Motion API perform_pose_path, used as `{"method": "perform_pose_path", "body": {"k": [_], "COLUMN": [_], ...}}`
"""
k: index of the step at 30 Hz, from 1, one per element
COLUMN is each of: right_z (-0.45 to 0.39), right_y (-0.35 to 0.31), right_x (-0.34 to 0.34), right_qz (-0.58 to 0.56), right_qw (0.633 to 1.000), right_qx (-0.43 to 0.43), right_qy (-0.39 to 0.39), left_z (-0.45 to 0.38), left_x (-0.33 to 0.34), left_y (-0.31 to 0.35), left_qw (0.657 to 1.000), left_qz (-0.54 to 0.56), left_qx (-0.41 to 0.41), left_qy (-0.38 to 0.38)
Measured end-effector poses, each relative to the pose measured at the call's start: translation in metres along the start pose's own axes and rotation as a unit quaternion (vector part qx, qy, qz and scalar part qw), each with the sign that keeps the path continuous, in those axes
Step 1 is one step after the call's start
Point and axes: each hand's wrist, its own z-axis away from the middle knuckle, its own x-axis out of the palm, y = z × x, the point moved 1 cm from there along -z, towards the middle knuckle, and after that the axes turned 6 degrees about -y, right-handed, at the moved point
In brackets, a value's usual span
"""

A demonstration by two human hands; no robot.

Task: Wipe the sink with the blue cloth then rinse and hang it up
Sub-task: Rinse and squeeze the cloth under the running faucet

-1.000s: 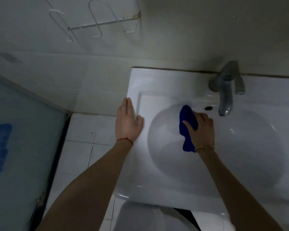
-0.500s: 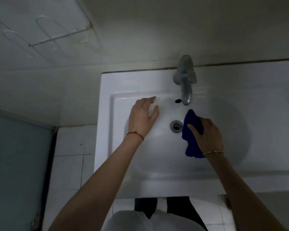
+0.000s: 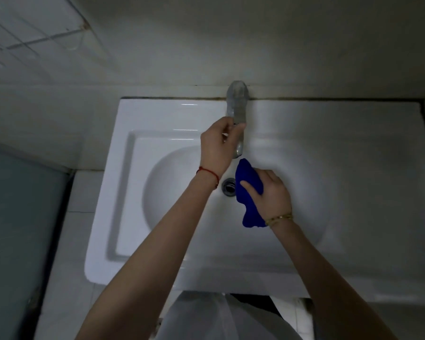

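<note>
A white sink (image 3: 123, 192) with a round basin fills the middle of the head view. Its drain (image 3: 228, 187) lies at the basin's centre. The blue cloth (image 3: 247, 190) is bunched in my right hand (image 3: 271, 195), which grips it just right of the drain, below the spout. A metal faucet (image 3: 236, 104) stands at the back rim. My left hand (image 3: 217, 146) is at the faucet's left side with fingers curled round the handle; the image is blurred there.
A white wire rack (image 3: 42, 39) hangs on the tiled wall at the upper left. A teal panel (image 3: 17, 229) stands left of the sink over white floor tiles. A counter ledge (image 3: 353, 148) runs right of the basin.
My left hand has left the sink's left rim, crossed the basin and reached the faucet. My right hand with the cloth has shifted from the basin's left wall to beside the drain.
</note>
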Motion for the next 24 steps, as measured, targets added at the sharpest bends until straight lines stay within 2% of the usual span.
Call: {"method": "perform_pose_path", "body": {"k": [12, 18, 21, 24], "right_z": [-0.015, -0.026, -0.03, -0.034], "right_y": [0.0, -0.004, -0.007, -0.009], "right_x": [0.016, 0.027, 0.033, 0.038], "right_qz": [-0.017, -0.032, -0.047, -0.067], "right_qw": [0.999, 0.999, 0.999, 0.998], "right_qx": [-0.025, -0.012, -0.011, -0.008], "right_qy": [-0.021, -0.014, -0.009, -0.005], "left_z": [-0.01, -0.021, -0.012, 0.018], "left_x": [-0.003, -0.008, -0.016, -0.012], "left_y": [0.013, 0.01, -0.011, -0.055], "left_qw": [1.0, 0.998, 0.994, 0.991], "left_qz": [-0.009, -0.023, -0.021, -0.006], "left_qx": [0.013, 0.055, 0.094, 0.011], "left_qy": [0.018, 0.002, 0.056, 0.13]}}
